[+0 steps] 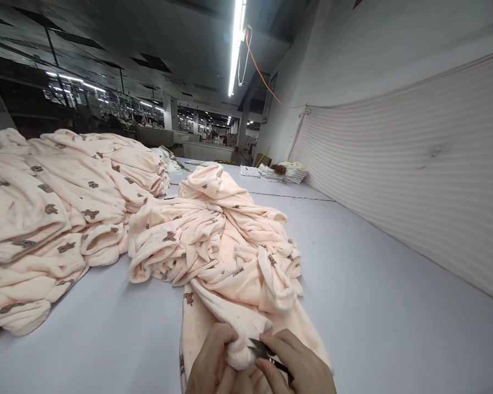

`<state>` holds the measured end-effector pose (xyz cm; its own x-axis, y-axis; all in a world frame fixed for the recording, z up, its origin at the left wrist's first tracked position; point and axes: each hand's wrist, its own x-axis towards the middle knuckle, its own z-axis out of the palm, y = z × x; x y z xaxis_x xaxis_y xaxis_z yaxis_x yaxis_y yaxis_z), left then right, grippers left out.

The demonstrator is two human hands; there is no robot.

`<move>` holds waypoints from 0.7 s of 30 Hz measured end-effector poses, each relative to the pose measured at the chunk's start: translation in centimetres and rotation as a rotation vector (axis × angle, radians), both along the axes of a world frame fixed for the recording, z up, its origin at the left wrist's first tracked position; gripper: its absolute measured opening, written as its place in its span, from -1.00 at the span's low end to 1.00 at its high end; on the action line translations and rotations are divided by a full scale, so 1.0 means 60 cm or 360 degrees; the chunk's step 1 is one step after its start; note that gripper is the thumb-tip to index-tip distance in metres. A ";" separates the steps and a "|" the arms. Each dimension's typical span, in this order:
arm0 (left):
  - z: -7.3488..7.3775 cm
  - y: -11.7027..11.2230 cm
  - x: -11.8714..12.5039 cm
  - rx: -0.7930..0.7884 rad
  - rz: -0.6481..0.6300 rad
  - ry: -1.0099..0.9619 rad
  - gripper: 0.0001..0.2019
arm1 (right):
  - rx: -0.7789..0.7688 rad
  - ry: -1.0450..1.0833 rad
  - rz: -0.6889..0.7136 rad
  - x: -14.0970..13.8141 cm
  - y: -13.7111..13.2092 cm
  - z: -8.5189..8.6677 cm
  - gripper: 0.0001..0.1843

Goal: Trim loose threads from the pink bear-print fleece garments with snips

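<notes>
A heap of peach fleece garments with small brown bear prints [225, 241] lies in the middle of the white table [373, 306]. At the bottom edge, my left hand [209, 364] pinches a fold of the nearest garment [240, 355]. My right hand [302, 366] is closed round small dark thread snips [265, 350], whose blades touch that same fold. Both hands are cut off by the frame's lower edge.
A tall stack of the same bear-print garments [53, 208] fills the left side of the table. Small piles of white pieces [283, 172] sit at the far end. A pale striped fabric wall [427, 164] runs along the right. Further work tables stand in the hall behind.
</notes>
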<state>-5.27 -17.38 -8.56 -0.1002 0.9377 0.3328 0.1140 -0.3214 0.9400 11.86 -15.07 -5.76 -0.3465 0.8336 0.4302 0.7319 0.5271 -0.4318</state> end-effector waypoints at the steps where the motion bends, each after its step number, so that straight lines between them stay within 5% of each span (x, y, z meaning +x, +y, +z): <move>1: -0.001 0.002 -0.003 0.0005 -0.0057 0.0010 -0.91 | 0.0016 0.0008 0.0022 -0.001 0.001 0.005 -0.66; 16: -0.002 0.014 -0.013 0.0035 -0.0126 -0.0003 -0.89 | -0.0221 -0.0065 0.0159 0.013 0.020 0.021 -0.83; 21: 0.003 0.021 -0.022 0.0031 -0.0240 0.0173 -0.90 | -0.0013 -0.0055 0.0066 0.015 0.015 0.010 -0.78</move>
